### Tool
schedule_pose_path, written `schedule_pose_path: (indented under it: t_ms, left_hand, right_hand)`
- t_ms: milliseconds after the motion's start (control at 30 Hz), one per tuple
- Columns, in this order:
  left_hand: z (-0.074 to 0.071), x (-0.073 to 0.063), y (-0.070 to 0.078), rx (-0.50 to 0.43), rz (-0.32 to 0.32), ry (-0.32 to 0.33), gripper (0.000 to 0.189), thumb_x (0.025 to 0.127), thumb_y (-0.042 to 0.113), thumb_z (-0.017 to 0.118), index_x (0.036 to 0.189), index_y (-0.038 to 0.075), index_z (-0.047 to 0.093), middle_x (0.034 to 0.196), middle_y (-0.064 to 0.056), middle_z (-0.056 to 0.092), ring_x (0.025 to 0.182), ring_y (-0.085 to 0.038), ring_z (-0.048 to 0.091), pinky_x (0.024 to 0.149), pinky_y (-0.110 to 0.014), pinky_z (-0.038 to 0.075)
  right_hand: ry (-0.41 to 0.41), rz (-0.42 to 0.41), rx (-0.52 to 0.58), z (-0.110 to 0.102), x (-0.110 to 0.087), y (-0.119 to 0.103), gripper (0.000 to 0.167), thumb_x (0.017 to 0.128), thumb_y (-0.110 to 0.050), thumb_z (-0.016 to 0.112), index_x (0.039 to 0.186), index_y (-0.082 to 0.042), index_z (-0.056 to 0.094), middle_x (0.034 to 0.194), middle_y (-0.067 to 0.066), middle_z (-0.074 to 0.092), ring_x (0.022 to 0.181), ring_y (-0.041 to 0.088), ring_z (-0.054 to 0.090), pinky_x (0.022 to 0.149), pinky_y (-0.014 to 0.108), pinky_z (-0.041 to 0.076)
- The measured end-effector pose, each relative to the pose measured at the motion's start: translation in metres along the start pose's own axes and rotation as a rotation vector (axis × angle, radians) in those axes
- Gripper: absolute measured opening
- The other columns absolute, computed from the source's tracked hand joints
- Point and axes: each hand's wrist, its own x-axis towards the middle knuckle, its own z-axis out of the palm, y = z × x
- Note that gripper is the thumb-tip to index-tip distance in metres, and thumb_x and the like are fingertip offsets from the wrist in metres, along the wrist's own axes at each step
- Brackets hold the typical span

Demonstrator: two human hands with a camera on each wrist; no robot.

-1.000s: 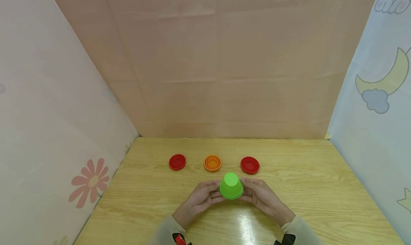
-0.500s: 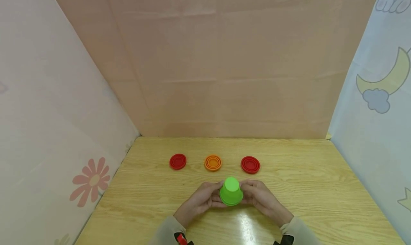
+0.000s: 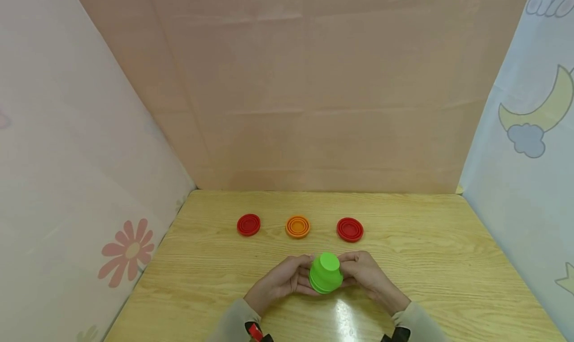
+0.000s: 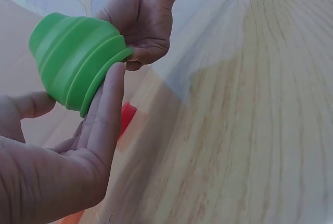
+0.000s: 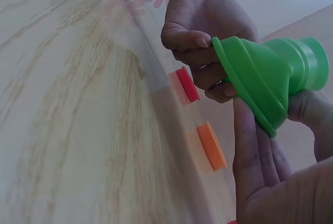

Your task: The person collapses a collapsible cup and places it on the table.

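A green collapsible cup (image 3: 326,273), drawn out to a stepped cone, is held above the table with its narrow base up and its wide rim down. On its left side my left hand (image 3: 282,279) grips it, fingers under the rim and thumb on the wall. My right hand (image 3: 368,277) grips the other side, its thumb pressing the wall. In the right wrist view the green cup (image 5: 270,76) looks bent, its wall pushed in on the thumb side. The left wrist view shows its ridged folds.
Behind the hands, a red collapsed cup (image 3: 248,225), an orange one (image 3: 298,227) and another red one (image 3: 350,230) lie flat in a row on the wooden table (image 3: 202,277). Upright panels stand at the left, back and right.
Both hands have drawn the green cup a little nearer to me. Its narrow end now leans to the right, and its wall is more bent. The collapsed cups stay put.
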Motion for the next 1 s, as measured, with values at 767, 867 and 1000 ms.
schedule_pose_path:
  t_ms: [767,867,1000]
  left_hand:
    - [-0.010,0.001,-0.004,0.237,0.126,0.230,0.026,0.104,0.013,0.060,0.116,-0.007,0.073,0.102,-0.012,0.079,0.083,-0.017,0.077,0.079,-0.042,0.068]
    - [-0.008,0.001,-0.004,0.264,0.131,0.257,0.024,0.105,0.011,0.059,0.117,-0.005,0.073,0.104,-0.014,0.079,0.085,-0.019,0.078,0.078,-0.041,0.068]
    - [-0.003,0.002,-0.003,0.283,0.154,0.285,0.024,0.105,0.006,0.056,0.118,-0.004,0.073,0.105,-0.016,0.080,0.088,-0.021,0.079,0.077,-0.040,0.068]
  right_hand:
    - [-0.170,-0.024,0.113,-0.002,0.000,0.004,0.028,0.105,-0.013,0.061,0.125,0.005,0.068,0.113,0.001,0.079,0.101,0.016,0.077,0.090,0.037,0.066]
    - [-0.146,-0.037,0.091,-0.001,-0.001,0.006,0.033,0.102,-0.010,0.063,0.128,0.010,0.065,0.116,0.003,0.079,0.102,0.015,0.076,0.089,0.036,0.066]
    - [-0.117,-0.031,0.070,0.001,0.000,0.007,0.041,0.102,-0.014,0.063,0.132,0.014,0.061,0.117,0.005,0.078,0.101,0.015,0.076,0.089,0.036,0.066]
